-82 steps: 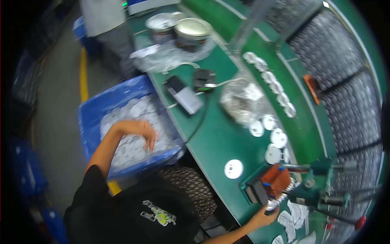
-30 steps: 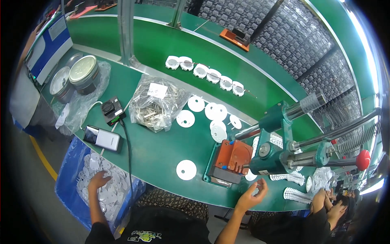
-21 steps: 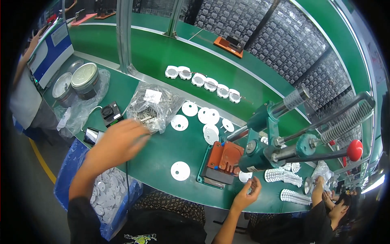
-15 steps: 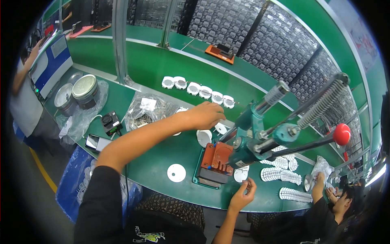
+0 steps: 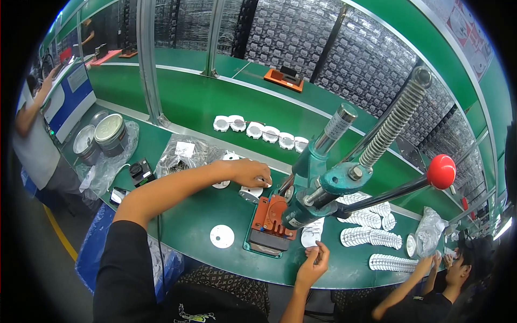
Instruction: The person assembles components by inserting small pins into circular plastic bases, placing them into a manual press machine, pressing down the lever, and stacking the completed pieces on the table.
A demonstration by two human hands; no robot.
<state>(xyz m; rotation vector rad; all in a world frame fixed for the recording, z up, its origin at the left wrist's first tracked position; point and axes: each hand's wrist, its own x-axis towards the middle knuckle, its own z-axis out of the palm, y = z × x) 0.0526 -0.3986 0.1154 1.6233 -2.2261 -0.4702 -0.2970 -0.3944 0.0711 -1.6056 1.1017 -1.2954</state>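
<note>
Reaching across the green counter (image 5: 194, 215), the left hand (image 5: 249, 173) rests, fingers curled together, on a white disc (image 5: 251, 192) just left of the orange die block (image 5: 271, 220) of the hand press (image 5: 323, 183); I cannot tell whether it is actually clamped on it. Near the counter's near edge, the right hand (image 5: 314, 262) pinches another white disc (image 5: 311, 237) right of the block. A lone flat white disc (image 5: 222, 236) lies to the left.

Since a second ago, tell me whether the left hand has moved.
Yes. The left hand left the blue bin at the table's near left and now rests on the white discs beside the orange press base.
</note>
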